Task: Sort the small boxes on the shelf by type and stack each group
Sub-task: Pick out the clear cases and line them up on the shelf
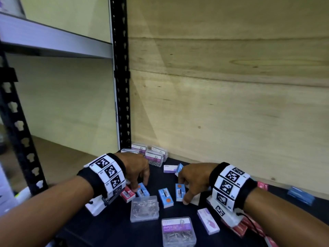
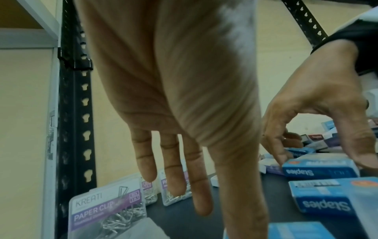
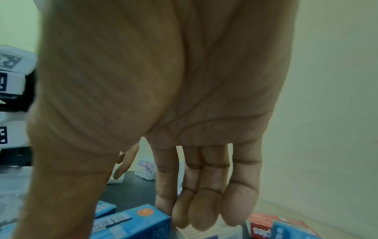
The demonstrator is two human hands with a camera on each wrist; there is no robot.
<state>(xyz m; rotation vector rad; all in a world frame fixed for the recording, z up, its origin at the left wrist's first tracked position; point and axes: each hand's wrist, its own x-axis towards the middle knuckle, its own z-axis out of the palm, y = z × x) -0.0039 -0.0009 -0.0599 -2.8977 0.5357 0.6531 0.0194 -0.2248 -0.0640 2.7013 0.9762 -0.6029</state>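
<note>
Three blue staples boxes lie side by side on the dark shelf: left, middle and right. My right hand pinches the right blue box end to end, forefinger on the far end and thumb on the near end. My left hand hangs over the left blue box, its fingers straight and its thumb down beside the box; I cannot tell if it touches. A red staples box lies just left of that box. The right hand's fingers reach past the blue box.
Clear paper clip boxes lie in front, and several stand at the back by the black post. Purple-white boxes, red boxes and another blue box lie around. A wooden wall closes the back.
</note>
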